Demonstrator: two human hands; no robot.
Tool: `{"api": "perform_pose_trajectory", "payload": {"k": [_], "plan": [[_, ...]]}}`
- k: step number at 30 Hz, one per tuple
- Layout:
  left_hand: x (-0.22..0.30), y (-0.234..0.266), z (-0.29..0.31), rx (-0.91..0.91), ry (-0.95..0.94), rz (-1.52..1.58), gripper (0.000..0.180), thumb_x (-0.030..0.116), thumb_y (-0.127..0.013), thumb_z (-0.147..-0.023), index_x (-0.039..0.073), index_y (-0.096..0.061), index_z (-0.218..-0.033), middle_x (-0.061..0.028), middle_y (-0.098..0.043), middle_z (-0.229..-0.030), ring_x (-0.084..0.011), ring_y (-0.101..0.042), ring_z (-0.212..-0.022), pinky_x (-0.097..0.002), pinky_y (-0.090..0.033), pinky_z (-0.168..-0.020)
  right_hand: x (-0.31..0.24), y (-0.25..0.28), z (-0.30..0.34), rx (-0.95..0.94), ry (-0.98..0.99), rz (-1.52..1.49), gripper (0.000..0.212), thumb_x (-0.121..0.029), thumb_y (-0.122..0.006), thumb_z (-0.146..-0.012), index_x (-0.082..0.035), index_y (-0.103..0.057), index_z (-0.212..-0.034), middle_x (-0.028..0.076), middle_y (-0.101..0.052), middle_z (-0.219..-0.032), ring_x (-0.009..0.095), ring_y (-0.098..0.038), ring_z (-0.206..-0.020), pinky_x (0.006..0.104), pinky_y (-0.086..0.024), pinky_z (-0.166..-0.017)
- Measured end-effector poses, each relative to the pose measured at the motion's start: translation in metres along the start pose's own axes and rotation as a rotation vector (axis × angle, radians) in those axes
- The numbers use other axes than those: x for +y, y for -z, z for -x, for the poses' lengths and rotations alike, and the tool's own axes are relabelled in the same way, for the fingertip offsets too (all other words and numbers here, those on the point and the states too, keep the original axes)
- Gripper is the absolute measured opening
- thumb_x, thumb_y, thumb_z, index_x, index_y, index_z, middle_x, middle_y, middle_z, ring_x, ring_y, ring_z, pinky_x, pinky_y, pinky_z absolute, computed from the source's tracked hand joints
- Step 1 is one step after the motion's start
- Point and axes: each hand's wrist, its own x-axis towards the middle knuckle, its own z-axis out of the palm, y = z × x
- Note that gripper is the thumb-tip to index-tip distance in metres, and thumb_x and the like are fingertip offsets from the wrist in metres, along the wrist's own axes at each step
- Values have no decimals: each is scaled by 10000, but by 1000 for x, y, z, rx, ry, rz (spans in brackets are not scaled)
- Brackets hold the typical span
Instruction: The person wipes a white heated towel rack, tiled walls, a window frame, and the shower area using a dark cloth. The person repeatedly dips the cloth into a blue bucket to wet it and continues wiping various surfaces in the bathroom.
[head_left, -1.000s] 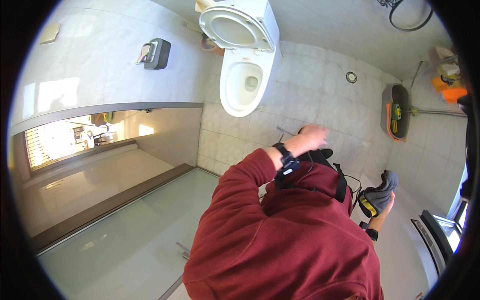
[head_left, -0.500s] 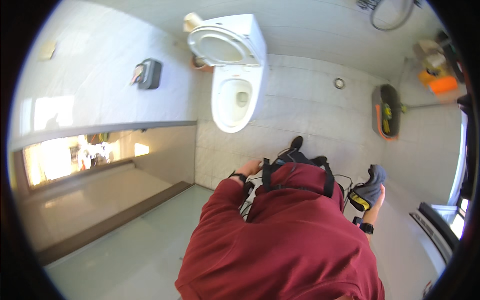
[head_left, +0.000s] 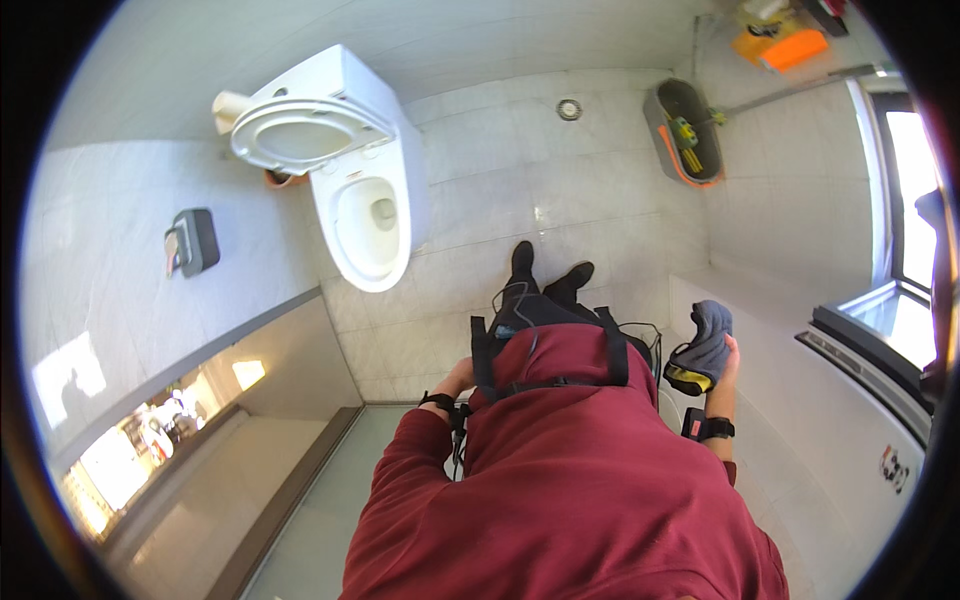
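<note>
My right hand (head_left: 728, 362) is closed round a dark grey cloth bundle (head_left: 711, 333) with a yellow and black lower end. It is held up to the right of my body, and its exact kind does not show. My left hand (head_left: 461, 377) hangs by my left hip, beside a black strap. Its fingers are hidden behind the strap and my clothing. Ahead and to the left stands a white toilet (head_left: 408, 165) with its lid and seat raised.
A grey bucket (head_left: 655, 110) with an orange handle holds green and yellow items near the right wall. A drain (head_left: 569, 110) lies in the tiled floor. Left is a wall-mounted grey holder (head_left: 204, 243). An open window (head_left: 905, 190) and a white ledge (head_left: 715, 285) are at right.
My view and body have turned left to right, so the toilet and bucket sit further left in view. Both feet now show. The grey cloth bundle stays in my right hand.
</note>
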Motion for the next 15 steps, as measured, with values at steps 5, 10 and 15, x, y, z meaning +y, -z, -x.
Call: {"api": "perform_pose_trajectory", "payload": {"k": [5,10,15], "plan": [[28,55,-22,217,-77,-66,451,387,-635,-905,52,-650,-1206,-240,-702,-1132,-416,-651,-1096,-474,-524,-903,5,2,3,-7,41,-37,486,-305,-504,-919,13,-621,-1268,204,-708,-1183,393,-690,-1012,513,-538,-958],[39,100,-46,324,56,-35,485,353,-593,-952,41,-602,-1324,-224,-700,-1178,-373,-663,-1119,-428,-513,-960,18,-3,9,-70,31,-151,484,-298,-511,-902,16,-632,-1250,200,-710,-1181,388,-692,-1007,507,-543,-951],[70,120,-69,360,120,-100,496,365,-586,-956,63,-596,-1350,-242,-684,-1211,-336,-660,-1151,-426,-504,-981,21,24,-6,-45,51,-230,455,-311,-512,-908,20,-660,-1183,205,-731,-1117,392,-706,-952,510,-555,-930]]}}
